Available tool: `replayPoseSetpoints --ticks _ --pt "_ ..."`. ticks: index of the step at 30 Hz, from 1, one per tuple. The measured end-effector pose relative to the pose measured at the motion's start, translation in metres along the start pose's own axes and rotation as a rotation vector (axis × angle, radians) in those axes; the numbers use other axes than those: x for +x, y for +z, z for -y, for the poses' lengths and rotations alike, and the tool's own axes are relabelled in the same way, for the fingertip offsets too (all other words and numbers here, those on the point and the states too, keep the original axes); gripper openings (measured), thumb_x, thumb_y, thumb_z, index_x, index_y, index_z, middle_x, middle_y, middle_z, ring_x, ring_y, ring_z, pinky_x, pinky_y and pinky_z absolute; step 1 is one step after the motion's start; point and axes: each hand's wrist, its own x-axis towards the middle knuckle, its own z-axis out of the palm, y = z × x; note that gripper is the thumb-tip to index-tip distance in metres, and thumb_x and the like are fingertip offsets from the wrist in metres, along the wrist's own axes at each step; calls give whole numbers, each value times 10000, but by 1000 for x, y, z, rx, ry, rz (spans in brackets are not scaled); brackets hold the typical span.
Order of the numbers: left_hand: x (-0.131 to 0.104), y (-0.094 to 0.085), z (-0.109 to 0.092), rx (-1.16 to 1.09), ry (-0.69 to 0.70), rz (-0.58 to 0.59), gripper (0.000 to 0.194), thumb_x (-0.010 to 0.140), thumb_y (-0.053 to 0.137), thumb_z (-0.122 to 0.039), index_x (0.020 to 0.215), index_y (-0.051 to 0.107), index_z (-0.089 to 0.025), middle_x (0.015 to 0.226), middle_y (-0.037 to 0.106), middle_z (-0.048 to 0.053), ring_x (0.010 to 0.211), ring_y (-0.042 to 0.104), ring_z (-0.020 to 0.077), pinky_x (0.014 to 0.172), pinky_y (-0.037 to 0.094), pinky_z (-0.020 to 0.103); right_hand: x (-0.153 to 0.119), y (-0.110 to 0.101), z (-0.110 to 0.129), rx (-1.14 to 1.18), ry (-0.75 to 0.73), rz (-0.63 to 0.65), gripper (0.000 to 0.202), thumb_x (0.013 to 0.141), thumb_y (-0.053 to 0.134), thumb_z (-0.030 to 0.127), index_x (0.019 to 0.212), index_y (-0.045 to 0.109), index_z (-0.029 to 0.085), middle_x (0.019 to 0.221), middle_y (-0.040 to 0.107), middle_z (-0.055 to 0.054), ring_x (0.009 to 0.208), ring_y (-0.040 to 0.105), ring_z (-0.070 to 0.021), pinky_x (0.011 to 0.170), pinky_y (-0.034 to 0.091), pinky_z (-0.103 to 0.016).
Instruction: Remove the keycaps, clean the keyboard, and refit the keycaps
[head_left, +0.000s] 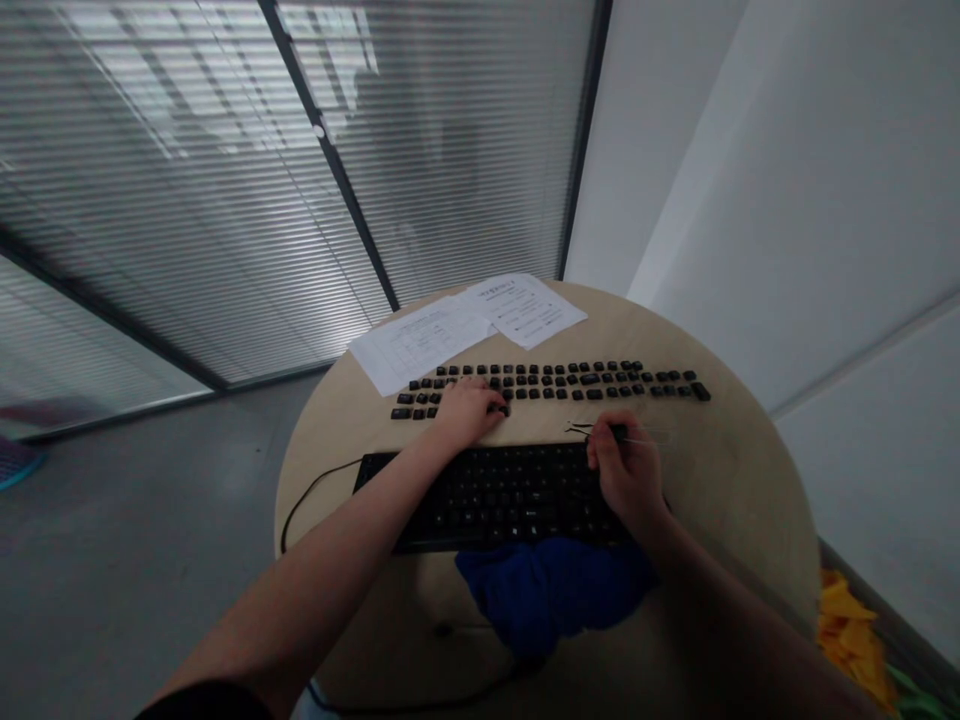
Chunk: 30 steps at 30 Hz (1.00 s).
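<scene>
Two illegible sheets point(424, 342), left fingers point(491, 397) at keycaps point(594, 394), grip unclear, right fingers point(609, 452) closed on likely tweezers point(578, 428)

Open tabletop point(739, 470) right of the keyboard point(514, 497); loose keycaps point(594, 394) obstruct beyond it

The round wooden table point(735, 480) before me bears two overlapping paper sheets point(420, 345) at its far side, rows of loose black keycaps point(592, 394) midway, and a black keyboard point(517, 495) nearer me.
</scene>
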Motion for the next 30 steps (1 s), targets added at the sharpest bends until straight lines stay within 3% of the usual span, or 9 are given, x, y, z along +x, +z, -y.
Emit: replayPoseSetpoints --ticks 4,7,11,14,18,21,25,30 --pt "-1 -6 -1 10 -7 4 266 863 715 -318 1117 769 -259 1082 690 84 1086 603 299 965 446 466 0 2 -2 26 18 -7 211 978 562 427 902 516 236 569 514 67 460 486 -109 461 394 -241" --pt "-12 -19 5 -48 -21 -56 300 863 722 -302 1153 751 -230 1076 693 85 1040 618 268 954 469 420 0 1 0 58 21 -22 213 980 565 432 915 522 234 577 519 68 463 483 -102 460 391 -230" --pt "-50 -46 17 -262 -145 -199 278 900 666 -259 1165 735 -215 982 689 57 873 636 195 844 509 337 -2 1 9 110 36 7 224 989 552 443 912 516 236 585 527 65 471 492 -99 461 393 -217" --pt "-89 -58 19 -392 -181 -177 227 912 641 -247 1110 747 -212 918 691 34 793 635 169 782 517 311 -9 9 17 146 100 172 232 994 532 446 901 511 234 601 558 54 464 508 -97 442 380 -208" --pt "-129 -51 11 -505 -94 -19 181 892 652 -177 1037 757 -208 976 726 26 882 671 171 842 520 304 -24 32 25 85 153 502 177 991 520 381 905 530 227 617 588 49 480 545 -101 485 421 -217" --pt "-145 -37 3 -545 -40 55 206 867 679 -132 1045 757 -202 990 732 30 917 682 173 854 523 294 -33 49 27 18 181 660 123 983 520 332 927 544 226 626 602 47 512 571 -113 545 457 -235" --pt "-150 -26 -4 -491 -9 48 206 851 725 -154 1047 760 -206 1022 734 40 1001 667 206 919 514 328 -36 62 26 -63 190 713 122 973 529 343 947 556 227 618 598 45 517 574 -131 546 444 -249" --pt "-149 -21 -10 -405 -5 40 216 835 765 -207 1051 771 -227 1008 737 42 978 650 227 912 505 363 -33 66 33 -216 79 746 116 969 520 316 928 576 223 650 622 25 561 586 -147 584 415 -266"
